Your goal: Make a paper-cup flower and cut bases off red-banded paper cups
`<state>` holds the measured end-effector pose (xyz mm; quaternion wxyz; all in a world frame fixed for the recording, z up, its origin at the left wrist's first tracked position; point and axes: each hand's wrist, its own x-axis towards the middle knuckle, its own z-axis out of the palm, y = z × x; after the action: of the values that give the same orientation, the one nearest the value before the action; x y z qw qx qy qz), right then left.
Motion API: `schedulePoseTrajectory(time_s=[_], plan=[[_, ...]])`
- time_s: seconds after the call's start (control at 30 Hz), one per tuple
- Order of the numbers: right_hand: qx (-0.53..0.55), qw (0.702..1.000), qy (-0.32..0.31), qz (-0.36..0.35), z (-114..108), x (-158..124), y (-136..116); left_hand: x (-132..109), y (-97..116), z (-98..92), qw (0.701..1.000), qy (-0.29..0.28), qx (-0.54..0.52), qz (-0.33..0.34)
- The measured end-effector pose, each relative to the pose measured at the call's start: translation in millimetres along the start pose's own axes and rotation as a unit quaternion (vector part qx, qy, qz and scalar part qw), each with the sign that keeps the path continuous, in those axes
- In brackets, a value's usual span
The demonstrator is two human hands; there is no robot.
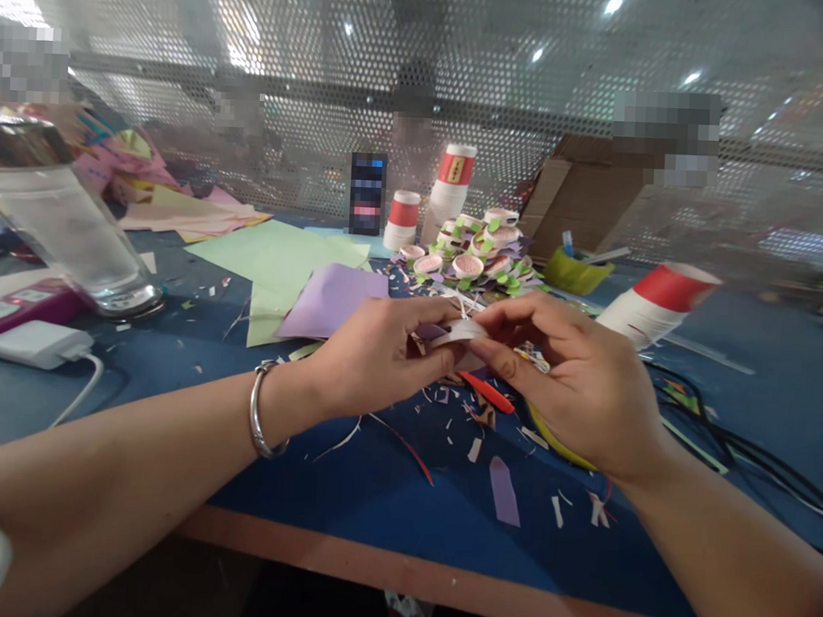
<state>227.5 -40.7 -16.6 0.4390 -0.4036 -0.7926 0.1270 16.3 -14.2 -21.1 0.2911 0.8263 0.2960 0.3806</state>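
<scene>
My left hand (375, 354), with a metal bangle at the wrist, and my right hand (572, 375) meet above the blue table (349, 497). Both pinch a small white paper piece (459, 332) between their fingertips, with a bit of purple paper behind it. Under the hands lie paper scraps, a red strip (490, 394) and a yellow strip (556, 442). A cut purple paper piece (504, 490) lies nearer the front edge.
A glass (67, 225) stands at far left beside a white charger (38, 344) and cable. Green and purple paper sheets (296, 276) lie behind the hands. Red-and-white paper cups (450, 187), a pile of paper flowers (478, 252), a tipped cup (657, 306), black cables (739, 446) and a cardboard box surround them.
</scene>
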Motion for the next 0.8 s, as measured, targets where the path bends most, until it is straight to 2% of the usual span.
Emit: schedulePoseTrajectory(time_s=[0.13,0.23,0.3,0.43,0.53,0.63,0.8], plan=[[0.013,1.000,-0.001,0.007,0.0,-0.1,0.0,1.6,-0.5,-2.8,0.999,0.015,-0.039,-0.024],[0.011,1.000,-0.001,0.004,-0.3,-1.1,-0.2,4.4,-1.4,-5.6,0.998,0.033,-0.052,-0.013],[0.005,1.000,0.000,0.001,-0.6,-1.4,-0.4,6.2,-1.6,-6.6,0.995,0.035,-0.097,-0.016],[-0.001,1.000,-0.006,-0.003,-1.6,-0.8,-1.0,7.8,-2.6,-7.9,0.968,-0.018,-0.239,-0.068],[0.011,1.000,-0.008,0.002,-2.7,0.0,-1.4,7.8,-4.6,-8.4,0.950,-0.043,-0.296,-0.087],[0.013,1.000,-0.008,-0.003,-3.5,0.4,-1.1,7.7,-6.9,-8.3,0.948,-0.042,-0.306,-0.077],[0.010,1.000,-0.016,-0.006,-2.9,0.1,-1.5,7.5,-5.9,-7.8,0.963,-0.029,-0.265,-0.047]])
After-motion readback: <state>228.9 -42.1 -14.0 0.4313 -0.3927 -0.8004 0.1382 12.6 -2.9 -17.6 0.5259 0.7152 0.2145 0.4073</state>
